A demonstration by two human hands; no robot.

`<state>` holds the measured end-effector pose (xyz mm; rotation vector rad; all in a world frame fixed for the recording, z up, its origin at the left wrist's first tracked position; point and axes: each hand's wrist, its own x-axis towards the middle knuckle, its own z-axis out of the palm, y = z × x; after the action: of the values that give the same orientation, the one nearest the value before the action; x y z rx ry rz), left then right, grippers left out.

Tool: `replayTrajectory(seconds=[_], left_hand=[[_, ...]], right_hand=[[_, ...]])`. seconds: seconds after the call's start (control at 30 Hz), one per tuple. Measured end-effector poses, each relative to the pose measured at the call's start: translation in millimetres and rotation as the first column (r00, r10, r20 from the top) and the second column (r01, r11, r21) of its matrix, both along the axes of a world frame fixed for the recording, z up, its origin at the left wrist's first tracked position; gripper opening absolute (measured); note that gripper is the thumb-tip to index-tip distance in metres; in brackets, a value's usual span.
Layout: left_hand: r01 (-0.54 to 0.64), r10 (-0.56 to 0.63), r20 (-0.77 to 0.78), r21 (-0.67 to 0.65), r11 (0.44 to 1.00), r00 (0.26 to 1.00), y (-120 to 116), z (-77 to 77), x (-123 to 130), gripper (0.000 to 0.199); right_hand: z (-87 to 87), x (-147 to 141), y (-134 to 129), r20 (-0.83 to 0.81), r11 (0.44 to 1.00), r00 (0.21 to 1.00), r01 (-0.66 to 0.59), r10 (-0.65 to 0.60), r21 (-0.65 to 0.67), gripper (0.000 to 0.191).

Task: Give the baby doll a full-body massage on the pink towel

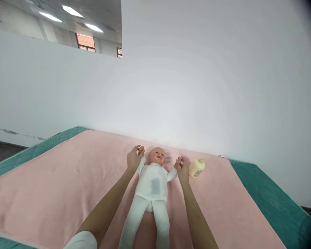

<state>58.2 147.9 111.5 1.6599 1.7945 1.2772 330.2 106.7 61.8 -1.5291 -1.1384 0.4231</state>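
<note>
A baby doll (152, 181) in a white top and white leggings lies face up on a pink blanket (93, 173), its head toward the wall and both arms raised outward. My left hand (135, 158) is closed around the doll's hand on the left side of its head. On the other side, my right hand (182, 167) pinches the doll's other hand between thumb and fingers. Just right of my right hand, a pale yellow bottle (197, 168) leans on the blanket. The doll's feet are cut off by the lower frame edge.
Beneath the blanket is a green padded mattress (266, 197), showing at both sides. A white wall (197, 86) rises directly behind the bed. Ceiling lights and windows appear beyond the lower wall section at upper left.
</note>
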Motion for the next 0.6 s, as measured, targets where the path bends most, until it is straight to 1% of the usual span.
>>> replayTrajectory(seconds=[0.07, 0.13, 0.2, 0.27, 0.4, 0.5, 0.6], left_hand=[[-0.001, 0.001, 0.004, 0.044, 0.999, 1.000, -13.9, 3.5, -5.7, 0.037], [-0.005, 0.006, -0.015, 0.057, 0.998, 1.000, -30.5, 3.6, -12.0, 0.036], [-0.019, 0.022, -0.047, 0.052, 0.998, 0.999, -49.1, 1.2, -18.6, 0.038], [-0.055, 0.058, -0.096, 0.034, 0.998, 0.994, -68.4, -3.1, -25.1, 0.039], [-0.129, 0.120, -0.184, -0.037, 0.991, 0.975, -101.6, -14.8, -38.3, 0.034], [-0.138, 0.121, -0.131, -0.130, 0.982, 0.984, -119.6, -24.1, -46.7, 0.030], [-0.118, 0.109, -0.052, -0.240, 0.963, 0.993, -134.2, -34.1, -51.5, 0.036]], right_hand=[[5.7, 0.4, -16.0, -0.030, 0.999, 0.999, -0.038, 0.038, -0.007, 0.071], [8.3, 0.7, -34.9, -0.037, 0.998, 0.997, -0.069, 0.068, -0.005, 0.072], [7.9, 0.5, -55.8, -0.010, 0.998, 0.998, -0.062, 0.062, -0.009, 0.071], [4.7, -0.8, -77.8, 0.031, 0.999, 0.999, -0.023, 0.025, -0.045, 0.069], [-9.2, -6.0, -118.3, 0.088, 0.993, 0.995, 0.050, -0.040, -0.110, 0.060], [-25.2, -10.0, -139.1, 0.104, 0.986, 0.993, 0.076, -0.061, -0.150, 0.059], [-43.1, -13.4, -151.0, 0.150, 0.979, 0.987, 0.091, -0.064, -0.184, 0.064]])
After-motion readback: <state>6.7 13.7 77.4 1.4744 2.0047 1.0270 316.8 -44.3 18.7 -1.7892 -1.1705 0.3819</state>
